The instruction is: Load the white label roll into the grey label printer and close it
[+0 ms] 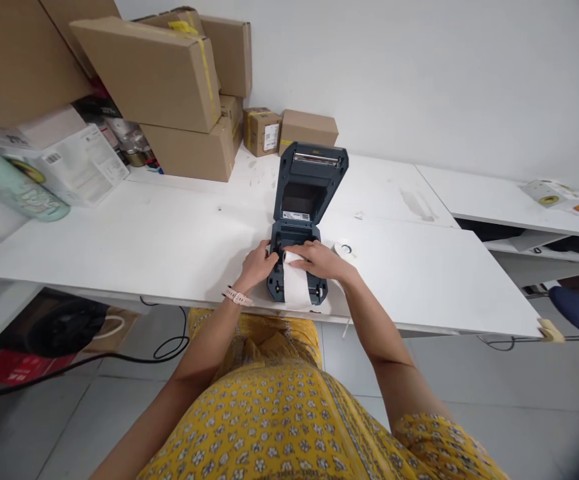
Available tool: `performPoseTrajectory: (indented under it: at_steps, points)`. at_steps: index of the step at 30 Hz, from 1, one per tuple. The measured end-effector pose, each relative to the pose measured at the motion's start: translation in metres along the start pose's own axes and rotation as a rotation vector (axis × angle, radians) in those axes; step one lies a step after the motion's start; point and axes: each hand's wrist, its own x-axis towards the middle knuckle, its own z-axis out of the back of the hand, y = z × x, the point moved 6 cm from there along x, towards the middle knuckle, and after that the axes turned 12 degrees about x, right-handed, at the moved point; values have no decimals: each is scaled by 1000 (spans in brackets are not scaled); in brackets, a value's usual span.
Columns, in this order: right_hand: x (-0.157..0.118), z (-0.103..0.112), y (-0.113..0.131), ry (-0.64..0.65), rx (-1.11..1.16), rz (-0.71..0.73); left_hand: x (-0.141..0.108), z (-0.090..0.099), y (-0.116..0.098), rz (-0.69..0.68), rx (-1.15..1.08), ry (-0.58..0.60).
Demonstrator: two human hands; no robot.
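A dark label printer (294, 231) stands on the white table with its lid (310, 180) raised. Inside its bay lies a small white paper roll (294, 257), whose strip (296, 288) runs out over the printer's front edge. My right hand (319, 259) is closed over the roll from the right, fingers across its top. At the printer's left side, my left hand (260, 265) grips the edge of the bay, with its thumb reaching inside. Part of the roll is hidden under my right fingers. Just right of the printer, partly behind my right wrist, sits another white roll (344, 251).
Cardboard boxes (184, 150) are stacked at the back left, with a smaller box (309, 128) behind the printer. A mint-green bottle (24, 187) and a white box (86, 167) are at the left. A black cable (119, 357) hangs below the table (409, 267).
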Motion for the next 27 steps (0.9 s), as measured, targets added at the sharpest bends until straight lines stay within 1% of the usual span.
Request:
performPoseTrajectory:
  at_steps: [4, 8, 11, 21, 23, 25, 27]
  points:
    - [-5, -15, -1, -22, -111, -23, -2, 0, 1, 7, -29, -1]
    - [-14, -21, 3, -102, -102, -45, -4, 0, 1, 18, -40, -7]
    - [-18, -24, 6, -139, -70, -34, -4, 0, 1, 22, -26, -24]
    - [-19, -29, 2, -114, -49, -12, -4, -2, 2, 21, 4, -52]
    - [-19, -29, 3, -113, -46, -13, -10, 1, 0, 8, -13, -132]
    - [-18, -29, 3, -117, -48, -10, -21, 8, -6, -50, -53, -289]
    - [-17, -29, 2, -131, -55, -7, -34, 13, -14, -159, -87, -435]
